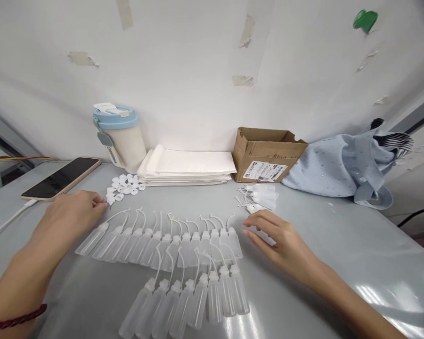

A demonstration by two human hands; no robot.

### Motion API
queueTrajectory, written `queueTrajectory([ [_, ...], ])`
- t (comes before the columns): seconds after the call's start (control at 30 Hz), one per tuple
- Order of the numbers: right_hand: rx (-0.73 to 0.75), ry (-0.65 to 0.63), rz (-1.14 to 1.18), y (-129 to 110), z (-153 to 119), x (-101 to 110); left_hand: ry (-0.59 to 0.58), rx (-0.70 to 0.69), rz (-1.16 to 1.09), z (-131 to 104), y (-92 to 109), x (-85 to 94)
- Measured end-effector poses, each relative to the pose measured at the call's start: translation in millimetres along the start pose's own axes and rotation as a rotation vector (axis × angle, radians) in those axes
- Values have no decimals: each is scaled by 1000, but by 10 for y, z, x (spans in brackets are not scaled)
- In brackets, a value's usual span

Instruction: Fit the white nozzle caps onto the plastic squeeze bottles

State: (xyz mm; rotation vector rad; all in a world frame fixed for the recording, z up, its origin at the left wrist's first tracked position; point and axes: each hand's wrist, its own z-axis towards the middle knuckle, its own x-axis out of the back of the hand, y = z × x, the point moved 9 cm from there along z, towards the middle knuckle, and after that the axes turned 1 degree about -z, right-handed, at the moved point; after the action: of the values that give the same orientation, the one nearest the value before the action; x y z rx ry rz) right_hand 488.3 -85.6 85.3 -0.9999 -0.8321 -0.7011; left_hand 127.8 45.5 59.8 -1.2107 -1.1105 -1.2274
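Note:
Two rows of small clear squeeze bottles lie side by side on the grey table: a far row [162,242] and a near row [191,296], each bottle with a thin tethered cap. My left hand [69,214] reaches toward a pile of small white caps [125,185], its fingertips pinched at the pile's near edge; whether a cap is in them I cannot make out. My right hand [277,238] hovers with spread fingers and holds nothing, just right of the far row. A few more bottles [259,197] lie beyond it.
A phone [61,178] on a white cable lies at the far left. Against the wall stand a blue-lidded cup [120,136], a stack of white bags [187,167], an open cardboard box [266,153] and a light blue cloth bag [342,165].

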Motion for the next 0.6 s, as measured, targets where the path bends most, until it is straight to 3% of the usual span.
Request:
queueTrajectory([
  [0.17, 58, -209, 81, -106, -34, -160, 30, -11, 3, -4, 10, 16],
  [0.37, 63, -405, 139, -132, -93, -274, 84, 52, -1, -49, 75, 217],
  [0.6, 10, -431, 161, -70, -77, -357, 241, 173, -260, -155, 244, 518],
])
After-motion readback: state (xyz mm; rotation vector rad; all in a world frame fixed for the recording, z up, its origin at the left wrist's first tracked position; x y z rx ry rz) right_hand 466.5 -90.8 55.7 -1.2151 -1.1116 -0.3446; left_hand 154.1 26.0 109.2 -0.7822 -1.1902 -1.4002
